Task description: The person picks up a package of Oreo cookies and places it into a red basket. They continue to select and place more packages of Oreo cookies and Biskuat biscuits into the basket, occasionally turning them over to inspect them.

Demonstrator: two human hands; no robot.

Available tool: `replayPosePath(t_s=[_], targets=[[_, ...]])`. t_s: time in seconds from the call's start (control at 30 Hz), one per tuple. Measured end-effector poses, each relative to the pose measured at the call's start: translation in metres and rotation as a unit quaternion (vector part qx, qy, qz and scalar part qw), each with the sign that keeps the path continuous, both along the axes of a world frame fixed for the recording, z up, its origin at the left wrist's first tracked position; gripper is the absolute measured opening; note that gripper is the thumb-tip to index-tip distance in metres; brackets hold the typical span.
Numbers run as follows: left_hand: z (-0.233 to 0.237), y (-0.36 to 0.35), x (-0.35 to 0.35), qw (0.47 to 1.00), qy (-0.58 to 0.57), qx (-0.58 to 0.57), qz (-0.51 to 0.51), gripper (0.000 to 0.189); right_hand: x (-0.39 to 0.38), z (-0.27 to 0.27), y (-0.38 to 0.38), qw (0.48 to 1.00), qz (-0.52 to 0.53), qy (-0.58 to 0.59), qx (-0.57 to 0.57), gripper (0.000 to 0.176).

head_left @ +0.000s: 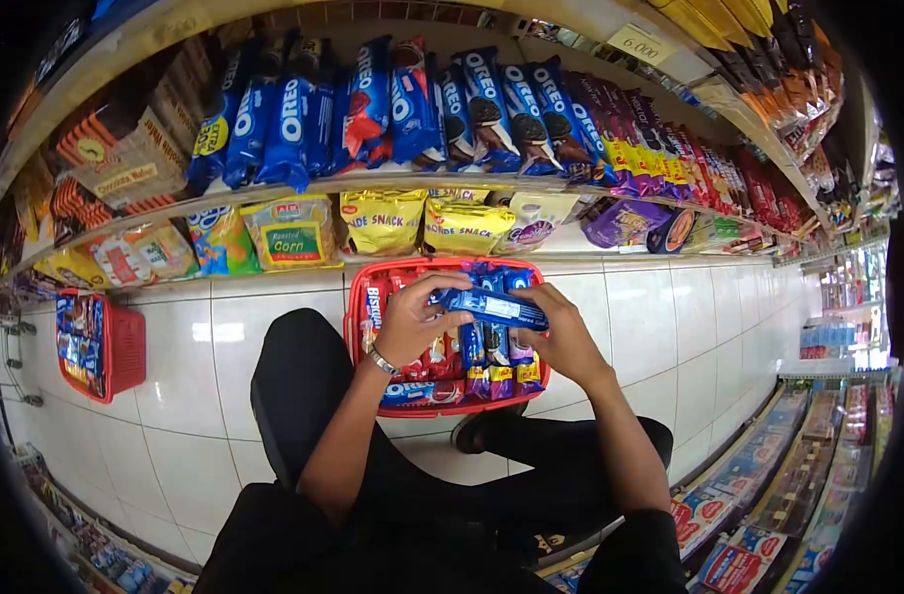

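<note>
A blue Oreo pack is held level between my two hands, above a red basket. My left hand grips its left end, with the thumb below and fingers over the top. Around the right end my right hand is closed. Inside the basket, red Biskuat packs stand at the left and blue and purple packs at the right. Another Oreo pack lies along the near side. My hands and the held pack hide part of the contents.
Oreo packs line the shelf ahead, and yellow snack bags fill the lower one. A second red basket with packs sits on the tiled floor at the left. More shelving runs along the right.
</note>
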State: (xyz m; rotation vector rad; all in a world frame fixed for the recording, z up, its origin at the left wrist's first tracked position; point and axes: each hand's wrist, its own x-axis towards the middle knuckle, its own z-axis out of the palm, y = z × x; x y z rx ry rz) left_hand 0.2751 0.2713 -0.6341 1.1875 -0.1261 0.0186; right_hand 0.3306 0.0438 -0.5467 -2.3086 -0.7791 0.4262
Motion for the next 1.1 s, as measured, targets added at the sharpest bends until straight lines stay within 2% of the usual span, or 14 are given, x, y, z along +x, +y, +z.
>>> replayPosePath(t_s=[0.1,0.27,0.33,0.37,0.53,0.6,0.67,0.73,0.8,0.87,0.93,1.0,1.1], targets=[[0.009,0.007,-0.002,0.997,0.03,0.066,0.017,0.039,0.001,0.005,0.008,0.998,-0.02,-0.052,0.023,0.048],[0.0,0.008,0.0,0.999,-0.013,0.041,0.023,0.043,0.005,0.009,0.017,0.994,-0.028,-0.098,0.04,0.048],[0.001,0.005,0.002,0.999,-0.014,0.023,0.026,0.048,0.007,0.011,0.017,0.983,-0.033,-0.178,-0.002,0.047],[0.001,0.008,0.003,1.0,-0.013,0.02,-0.004,0.05,0.007,0.012,0.016,0.984,-0.032,-0.174,-0.006,0.047],[0.007,0.015,-0.001,0.999,0.011,0.022,-0.025,0.049,0.007,0.014,0.012,0.985,-0.012,-0.171,-0.003,0.047],[0.007,0.017,0.0,0.999,0.007,0.045,0.006,0.049,0.008,0.018,0.012,0.987,0.01,-0.16,0.019,0.047],[0.008,0.017,-0.001,0.999,0.037,0.007,0.025,0.044,0.008,0.024,0.015,0.991,0.0,-0.122,0.063,0.046],[-0.009,0.02,0.003,0.993,0.002,0.077,0.089,0.039,0.007,0.03,0.019,0.991,-0.005,-0.083,0.107,0.044],[-0.023,0.021,0.003,0.995,-0.003,0.044,0.092,0.036,0.004,0.035,0.02,0.992,-0.035,-0.048,0.108,0.041],[-0.029,0.022,0.0,0.994,0.087,0.003,0.073,0.034,0.004,0.037,0.022,0.993,-0.041,-0.054,0.101,0.04],[-0.023,0.019,0.0,0.994,0.075,0.001,0.083,0.035,0.005,0.034,0.021,0.991,-0.073,-0.039,0.105,0.039],[-0.017,0.018,-0.001,0.998,0.047,-0.035,0.033,0.037,0.007,0.033,0.021,0.989,-0.085,-0.043,0.112,0.04],[-0.015,0.016,-0.001,0.995,0.084,-0.044,0.028,0.039,0.009,0.033,0.019,0.989,-0.103,-0.016,0.107,0.039]])
